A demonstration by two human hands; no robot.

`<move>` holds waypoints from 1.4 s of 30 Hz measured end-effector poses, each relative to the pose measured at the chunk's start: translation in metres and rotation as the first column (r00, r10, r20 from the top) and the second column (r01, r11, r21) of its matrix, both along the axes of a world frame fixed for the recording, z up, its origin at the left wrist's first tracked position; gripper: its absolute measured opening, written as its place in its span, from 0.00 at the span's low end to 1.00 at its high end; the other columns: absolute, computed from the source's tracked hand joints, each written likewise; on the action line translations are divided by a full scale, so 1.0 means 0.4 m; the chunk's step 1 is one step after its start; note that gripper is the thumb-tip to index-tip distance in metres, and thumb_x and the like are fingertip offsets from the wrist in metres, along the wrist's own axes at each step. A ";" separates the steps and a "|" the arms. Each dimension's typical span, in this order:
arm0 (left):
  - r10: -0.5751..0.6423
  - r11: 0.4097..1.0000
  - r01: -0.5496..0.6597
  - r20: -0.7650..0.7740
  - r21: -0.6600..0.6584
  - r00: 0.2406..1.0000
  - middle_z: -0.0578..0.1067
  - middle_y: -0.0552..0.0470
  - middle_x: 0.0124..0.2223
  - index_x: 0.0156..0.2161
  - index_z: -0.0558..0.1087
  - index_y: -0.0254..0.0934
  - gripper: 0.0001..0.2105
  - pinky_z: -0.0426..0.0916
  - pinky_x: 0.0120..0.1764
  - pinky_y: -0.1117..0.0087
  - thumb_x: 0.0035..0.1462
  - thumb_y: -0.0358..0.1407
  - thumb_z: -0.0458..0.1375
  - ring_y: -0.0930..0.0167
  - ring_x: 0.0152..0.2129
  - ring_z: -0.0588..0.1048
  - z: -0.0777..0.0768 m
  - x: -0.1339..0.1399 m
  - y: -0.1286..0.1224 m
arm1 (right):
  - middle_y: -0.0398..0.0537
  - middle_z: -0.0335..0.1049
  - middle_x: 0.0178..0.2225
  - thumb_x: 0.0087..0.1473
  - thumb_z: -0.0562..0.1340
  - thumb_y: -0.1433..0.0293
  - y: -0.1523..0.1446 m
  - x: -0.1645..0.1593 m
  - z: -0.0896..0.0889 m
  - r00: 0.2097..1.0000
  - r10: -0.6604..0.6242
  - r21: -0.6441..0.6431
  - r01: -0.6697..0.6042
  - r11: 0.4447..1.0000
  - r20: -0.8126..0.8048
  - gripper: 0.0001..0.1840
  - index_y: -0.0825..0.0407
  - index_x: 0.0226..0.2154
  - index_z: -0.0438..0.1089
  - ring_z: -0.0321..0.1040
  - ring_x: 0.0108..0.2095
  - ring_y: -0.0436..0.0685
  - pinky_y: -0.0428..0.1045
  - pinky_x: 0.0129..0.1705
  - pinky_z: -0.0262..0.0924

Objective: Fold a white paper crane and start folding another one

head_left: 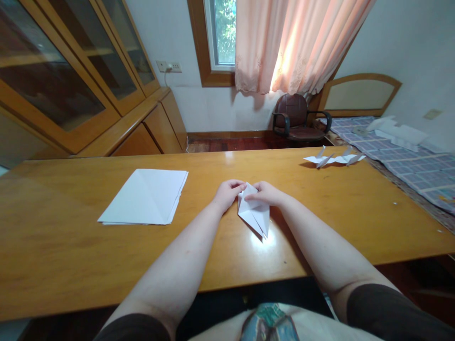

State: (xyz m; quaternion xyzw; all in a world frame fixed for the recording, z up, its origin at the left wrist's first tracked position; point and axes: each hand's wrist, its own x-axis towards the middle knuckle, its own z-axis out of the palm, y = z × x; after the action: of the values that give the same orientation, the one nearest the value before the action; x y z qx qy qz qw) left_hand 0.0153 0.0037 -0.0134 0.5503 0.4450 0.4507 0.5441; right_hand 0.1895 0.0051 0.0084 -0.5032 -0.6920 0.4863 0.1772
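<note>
A white folded paper (pixel 256 214), kite-shaped with a slit between two points at its near end, is between my hands over the middle of the table. My left hand (pixel 229 193) pinches its far left edge between thumb and fingers. On the right side, my right hand (pixel 266 193) grips the paper, thumb lying across its upper face and fingers round the far edge. The paper's narrow split end points toward me. Part of its far end is covered by my fingers.
A stack of white paper sheets (pixel 145 196) lies on the wooden table (pixel 64 199) to the left. Folded paper cranes (pixel 334 160) stand at the far right. Beyond the table are a brown armchair (pixel 293 113), a bed (pixel 401 147) and a glass-door cabinet (pixel 117 104).
</note>
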 end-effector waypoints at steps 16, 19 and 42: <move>-0.070 0.988 0.076 0.050 -0.135 0.996 0.73 0.53 0.24 0.31 0.76 0.32 0.11 0.62 0.29 0.73 0.45 0.40 0.60 0.75 0.22 0.67 0.008 -0.003 -0.003 | 0.41 0.64 0.21 0.43 0.63 0.55 0.009 0.002 -0.024 0.997 0.065 0.021 -0.065 0.998 -0.040 0.20 0.57 0.29 0.72 0.57 0.21 0.47 0.43 0.23 0.51; -0.115 0.974 0.130 0.089 -0.185 0.989 0.75 0.52 0.26 0.32 0.76 0.31 0.12 0.63 0.30 0.73 0.44 0.39 0.61 0.76 0.22 0.68 0.007 -0.007 -0.003 | 0.40 0.63 0.20 0.43 0.63 0.54 0.008 0.005 -0.024 0.997 0.066 0.027 -0.065 0.998 -0.037 0.21 0.57 0.28 0.71 0.57 0.20 0.46 0.43 0.23 0.51; 0.002 0.999 0.004 -0.151 0.039 0.989 0.78 0.49 0.32 0.31 0.76 0.33 0.12 0.66 0.39 0.68 0.48 0.41 0.58 0.69 0.31 0.73 0.005 -0.006 0.001 | 0.43 0.67 0.22 0.44 0.63 0.59 0.005 -0.006 -0.025 0.995 0.037 -0.044 -0.041 0.998 -0.090 0.17 0.57 0.29 0.72 0.60 0.21 0.47 0.43 0.23 0.53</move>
State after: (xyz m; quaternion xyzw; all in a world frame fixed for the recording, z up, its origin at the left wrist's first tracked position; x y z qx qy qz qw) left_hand 0.0129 0.0042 -0.0115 0.5938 0.4754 0.4161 0.4982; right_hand 0.1872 0.0071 -0.0018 -0.4713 -0.6817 0.5274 0.1871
